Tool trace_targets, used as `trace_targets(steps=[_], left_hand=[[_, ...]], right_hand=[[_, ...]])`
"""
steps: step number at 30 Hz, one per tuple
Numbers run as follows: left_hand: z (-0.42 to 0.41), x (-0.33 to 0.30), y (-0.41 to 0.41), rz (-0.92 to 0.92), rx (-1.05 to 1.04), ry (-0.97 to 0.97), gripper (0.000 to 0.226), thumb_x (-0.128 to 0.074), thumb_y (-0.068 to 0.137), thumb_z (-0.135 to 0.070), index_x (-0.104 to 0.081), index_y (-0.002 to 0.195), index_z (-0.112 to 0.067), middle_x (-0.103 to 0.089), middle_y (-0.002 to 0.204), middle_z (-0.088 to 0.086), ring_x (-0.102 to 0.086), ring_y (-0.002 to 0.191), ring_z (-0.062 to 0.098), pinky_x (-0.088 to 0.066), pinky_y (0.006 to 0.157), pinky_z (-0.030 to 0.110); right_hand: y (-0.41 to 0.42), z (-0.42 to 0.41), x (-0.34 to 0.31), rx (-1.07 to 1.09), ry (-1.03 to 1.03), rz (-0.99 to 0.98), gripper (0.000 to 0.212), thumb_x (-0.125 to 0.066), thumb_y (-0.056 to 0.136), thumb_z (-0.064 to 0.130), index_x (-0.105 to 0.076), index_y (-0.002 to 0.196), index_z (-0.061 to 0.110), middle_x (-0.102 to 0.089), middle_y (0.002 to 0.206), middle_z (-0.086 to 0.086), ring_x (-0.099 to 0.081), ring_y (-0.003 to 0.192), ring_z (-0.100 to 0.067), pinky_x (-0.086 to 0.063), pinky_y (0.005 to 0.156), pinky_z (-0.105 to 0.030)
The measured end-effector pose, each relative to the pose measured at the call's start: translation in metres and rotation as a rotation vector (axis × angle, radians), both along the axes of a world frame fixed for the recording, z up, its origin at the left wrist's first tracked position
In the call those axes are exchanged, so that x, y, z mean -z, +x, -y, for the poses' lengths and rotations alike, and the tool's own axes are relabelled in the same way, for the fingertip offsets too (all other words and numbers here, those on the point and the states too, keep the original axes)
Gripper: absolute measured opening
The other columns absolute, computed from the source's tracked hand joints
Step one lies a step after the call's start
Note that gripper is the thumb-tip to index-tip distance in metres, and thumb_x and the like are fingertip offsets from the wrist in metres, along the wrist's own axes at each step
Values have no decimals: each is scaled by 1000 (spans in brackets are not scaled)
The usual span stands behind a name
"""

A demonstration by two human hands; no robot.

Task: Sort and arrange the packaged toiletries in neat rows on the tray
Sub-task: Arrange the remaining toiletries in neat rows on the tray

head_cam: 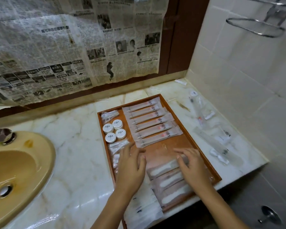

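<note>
A wooden tray (185,139) lies on the marble counter. Several long toothbrush packets (151,120) sit in a neat row across its far half. Round white soap tins (115,130) and small clear packets (109,115) line its left side. Several packets with white combs (169,181) lie in the near half. My left hand (130,169) rests flat, fingers straight, on the tray's left-middle beside small packets (118,147). My right hand (192,166) lies with spread fingers on the top comb packet. More packets (143,210) overlap the tray's near edge.
Loose clear packets (212,134) and a round tin (193,93) are scattered on the counter right of the tray, by the tiled wall. A beige sink (18,171) with a tap handle (2,135) is at left. Newspaper (73,47) covers the wall behind.
</note>
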State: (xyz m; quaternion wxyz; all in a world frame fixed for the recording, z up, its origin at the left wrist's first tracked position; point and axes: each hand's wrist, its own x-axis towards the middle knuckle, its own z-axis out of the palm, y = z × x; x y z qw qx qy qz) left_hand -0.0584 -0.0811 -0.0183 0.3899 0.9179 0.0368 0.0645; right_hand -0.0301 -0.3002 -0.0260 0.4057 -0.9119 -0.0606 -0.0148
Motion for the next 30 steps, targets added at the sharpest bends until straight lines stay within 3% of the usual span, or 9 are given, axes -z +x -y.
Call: trace_targets(steps=[2,5,8,14,18,23,26,30], left_hand=[[20,-3,21,-11,69,15,32,-38,93,-39,-61,115,-32,-40,141,-7,-30,135,9,-32,112,37],[52,-5,54,-2,182,66,28,-43,94,-33,-63,114,-32,-45,138,-5,-34,132,13,-35,109,39],[87,-4,88,-10,281,121,27,-49,95,-23,-64,117,-29,-47,137,-7,-36,130,13,-33,108,33],[161,2,146,-3,447,274,28,-53,95,-25,-65,120,-25,-58,128,-5,-46,121,17,-36,103,32],[192,12,177,-27,551,451,33,-54,96,-25,-59,129,-26,-54,135,-7,-45,121,18,-41,97,34],[204,24,200,-40,673,674,43,-53,95,-19,-50,138,-27,-53,137,-6,-44,119,20,-40,87,33],[205,30,204,-9,718,732,49,-50,92,-7,-51,136,-27,-53,133,-6,-44,115,19,-36,80,29],[206,36,208,12,753,720,39,-48,96,-13,-53,132,-27,-54,124,-5,-46,108,19,-35,77,27]], right_hand=[[2,23,-3,91,49,12,26,-60,93,16,-67,113,30,-60,111,17,-47,113,-2,-40,97,-23],[5,57,-6,235,84,34,24,-62,92,14,-67,108,31,-59,106,22,-46,108,4,-42,93,-20],[11,93,-2,392,62,29,23,-63,91,12,-68,108,27,-55,103,25,-46,112,-6,-42,96,-30],[19,164,24,590,-91,-49,25,-69,87,14,-69,112,16,-69,109,1,-49,112,-25,-46,97,-47],[24,189,44,558,-212,-155,33,-74,83,17,-69,116,14,-69,110,-4,-50,109,-30,-46,92,-53],[32,201,52,462,-333,-163,38,-82,74,23,-72,110,19,-67,103,1,-55,98,-28,-47,83,-46],[37,206,50,425,-339,-182,35,-79,77,27,-71,112,25,-64,105,8,-54,103,-22,-44,88,-45],[44,214,45,366,-343,-249,36,-75,80,34,-66,114,31,-62,106,12,-49,110,-18,-38,93,-38]])
